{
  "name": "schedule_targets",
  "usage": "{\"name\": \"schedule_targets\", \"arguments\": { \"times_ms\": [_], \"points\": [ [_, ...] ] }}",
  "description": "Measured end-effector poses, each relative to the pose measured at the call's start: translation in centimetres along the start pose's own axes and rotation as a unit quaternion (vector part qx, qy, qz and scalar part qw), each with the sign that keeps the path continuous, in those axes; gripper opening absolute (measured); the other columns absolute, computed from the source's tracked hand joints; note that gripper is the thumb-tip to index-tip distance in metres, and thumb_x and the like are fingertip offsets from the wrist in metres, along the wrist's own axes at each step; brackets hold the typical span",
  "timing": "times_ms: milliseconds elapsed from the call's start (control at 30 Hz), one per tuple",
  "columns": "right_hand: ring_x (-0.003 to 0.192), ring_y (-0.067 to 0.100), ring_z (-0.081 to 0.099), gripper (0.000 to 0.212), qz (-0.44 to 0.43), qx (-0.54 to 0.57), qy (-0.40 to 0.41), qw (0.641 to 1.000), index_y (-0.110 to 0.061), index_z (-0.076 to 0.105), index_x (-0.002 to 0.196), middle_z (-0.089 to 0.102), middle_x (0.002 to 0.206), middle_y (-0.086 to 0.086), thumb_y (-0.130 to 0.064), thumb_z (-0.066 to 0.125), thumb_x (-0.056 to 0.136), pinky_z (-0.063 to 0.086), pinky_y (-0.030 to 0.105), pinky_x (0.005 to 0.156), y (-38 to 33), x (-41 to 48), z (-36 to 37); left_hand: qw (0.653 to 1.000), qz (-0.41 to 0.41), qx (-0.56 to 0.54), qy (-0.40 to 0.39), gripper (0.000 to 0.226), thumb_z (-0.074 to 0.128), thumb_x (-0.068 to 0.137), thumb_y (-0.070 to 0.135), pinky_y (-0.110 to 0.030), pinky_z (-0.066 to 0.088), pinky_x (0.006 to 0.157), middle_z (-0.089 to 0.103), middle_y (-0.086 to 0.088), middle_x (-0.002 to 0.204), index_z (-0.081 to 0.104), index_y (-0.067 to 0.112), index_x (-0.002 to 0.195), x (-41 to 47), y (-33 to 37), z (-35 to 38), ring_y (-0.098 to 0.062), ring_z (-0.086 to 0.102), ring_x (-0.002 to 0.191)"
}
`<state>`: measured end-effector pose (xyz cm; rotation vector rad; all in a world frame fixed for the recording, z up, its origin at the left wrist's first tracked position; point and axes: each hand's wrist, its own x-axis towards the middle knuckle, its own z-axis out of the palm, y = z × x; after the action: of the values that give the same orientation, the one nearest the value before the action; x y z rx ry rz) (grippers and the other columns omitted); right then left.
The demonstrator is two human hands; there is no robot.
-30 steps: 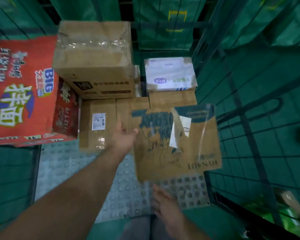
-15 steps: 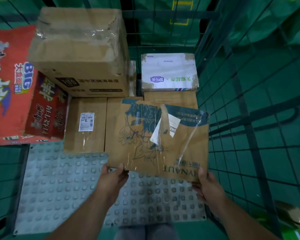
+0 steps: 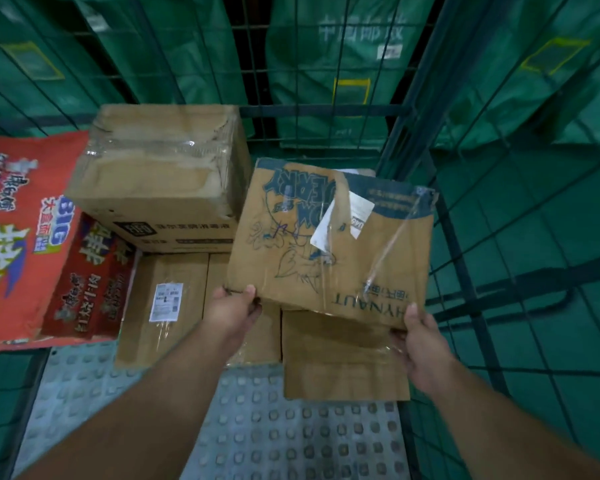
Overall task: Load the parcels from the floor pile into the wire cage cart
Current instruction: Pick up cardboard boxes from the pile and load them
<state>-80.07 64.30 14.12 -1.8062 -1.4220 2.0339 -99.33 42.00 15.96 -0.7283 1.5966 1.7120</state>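
Note:
A brown printed carton (image 3: pixel 329 244) with blue cartoon drawing and clear tape is held inside the wire cage cart (image 3: pixel 413 133), above the right-hand stack. My left hand (image 3: pixel 236 306) grips its near left corner, thumb on top. My right hand (image 3: pixel 420 337) grips its near right corner. Under it a plain brown box (image 3: pixel 340 362) lies on the cart floor. The white-topped parcel behind is hidden by the carton.
A big taped brown box (image 3: pixel 160 174) sits on a flat labelled box (image 3: pixel 163 303) at centre left. A red printed carton (image 3: pixel 25 237) fills the left side. The studded grey cart floor (image 3: pixel 274 431) shows in front. Green mail bags (image 3: pixel 326 64) hang beyond the mesh.
The printed carton has moved up and back to the right, over the right stack. Both hands went from loose contact to gripping its near corners.

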Motion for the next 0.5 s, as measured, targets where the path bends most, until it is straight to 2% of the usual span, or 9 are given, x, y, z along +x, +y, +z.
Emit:
{"name": "schedule_targets", "arguments": {
  "times_ms": [33, 100, 133, 200, 267, 333, 433, 500],
  "points": [
    [0.098, 0.018, 0.067, 0.036, -0.014, -0.013, 0.0, 1.0, -0.027, 0.053, 0.134, 0.068, 0.116, -0.002, -0.047, 0.039, 0.108, 0.055, 0.039, 0.084, -1.0, 1.0, 0.5, 1.0, 0.005, -0.003, 0.005, 0.039, 0.053, 0.103, 0.001, -0.039, 0.05, 0.104, 0.059, -0.017, 0.136, 0.043, 0.009, 0.141, 0.7, 0.4, 0.4, -0.031, 0.061, 0.122],
    [0.092, 0.017, 0.067, 0.035, -0.043, -0.036, 0.006, 0.998, -0.026, 0.056, 0.127, 0.07, 0.109, -0.001, -0.049, 0.039, 0.108, 0.051, 0.032, 0.066, -2.8, 3.0, 1.7, 1.0, 0.01, -0.007, 0.017, 0.037, 0.054, 0.103, 0.002, -0.039, 0.052, 0.1, 0.062, -0.016, 0.132, 0.046, 0.009, 0.139, 2.2, 1.1, 1.1, -0.029, 0.064, 0.115],
    [0.094, 0.018, 0.068, 0.035, -0.055, -0.051, 0.012, 0.997, -0.028, 0.056, 0.126, 0.071, 0.111, 0.0, -0.052, 0.039, 0.107, 0.049, 0.031, 0.065, -3.5, 4.4, 2.2, 1.0, 0.009, -0.012, 0.021, 0.035, 0.055, 0.103, 0.003, -0.039, 0.052, 0.101, 0.063, -0.016, 0.132, 0.047, 0.009, 0.137, 2.9, 1.4, 1.5, -0.028, 0.064, 0.115],
    [0.103, 0.02, 0.067, 0.038, -0.07, -0.081, 0.021, 0.994, -0.037, 0.055, 0.127, 0.071, 0.117, 0.0, -0.06, 0.037, 0.103, 0.053, 0.037, 0.077, -4.9, 7.1, 3.1, 0.999, 0.012, -0.023, 0.027, 0.029, 0.054, 0.104, 0.005, -0.042, 0.05, 0.106, 0.063, -0.015, 0.132, 0.049, 0.01, 0.132, 4.3, 1.7, 2.4, -0.028, 0.063, 0.116],
    [0.108, 0.022, 0.066, 0.037, -0.076, -0.104, 0.024, 0.991, -0.039, 0.054, 0.129, 0.07, 0.119, -0.002, -0.059, 0.034, 0.104, 0.054, 0.041, 0.085, -6.4, 9.3, 3.9, 0.998, 0.022, -0.037, 0.035, 0.03, 0.054, 0.104, 0.005, -0.041, 0.05, 0.104, 0.062, -0.016, 0.132, 0.048, 0.01, 0.133, 5.6, 2.1, 3.5, -0.028, 0.064, 0.113],
    [0.106, 0.02, 0.066, 0.035, -0.081, -0.093, 0.021, 0.992, -0.031, 0.054, 0.13, 0.07, 0.115, -0.002, -0.048, 0.032, 0.109, 0.051, 0.035, 0.079, -8.0, 10.2, 4.9, 0.997, 0.032, -0.054, 0.04, 0.03, 0.055, 0.104, 0.005, -0.041, 0.052, 0.101, 0.063, -0.016, 0.131, 0.048, 0.009, 0.133, 7.1, 2.5, 4.8, -0.028, 0.066, 0.109],
    [0.098, 0.015, 0.066, 0.031, -0.099, -0.078, 0.01, 0.992, -0.026, 0.054, 0.128, 0.069, 0.112, -0.001, -0.039, 0.03, 0.112, 0.049, 0.027, 0.071, -9.3, 11.7, 5.8, 0.995, 0.059, -0.067, 0.037, 0.033, 0.056, 0.104, 0.009, -0.044, 0.052, 0.105, 0.064, -0.015, 0.132, 0.048, 0.012, 0.135, 9.3, 3.6, 6.3, -0.026, 0.068, 0.103],
    [0.089, 0.013, 0.065, 0.029, -0.124, -0.084, 0.02, 0.989, -0.024, 0.051, 0.134, 0.067, 0.115, 0.0, -0.033, 0.034, 0.112, 0.048, 0.024, 0.066, -10.4, 13.4, 6.5, 0.995, 0.08, -0.051, 0.019, 0.034, 0.057, 0.103, 0.009, -0.043, 0.052, 0.104, 0.063, -0.016, 0.133, 0.047, 0.017, 0.135, 10.5, 4.6, 7.4, -0.028, 0.067, 0.109]
  ]
}}
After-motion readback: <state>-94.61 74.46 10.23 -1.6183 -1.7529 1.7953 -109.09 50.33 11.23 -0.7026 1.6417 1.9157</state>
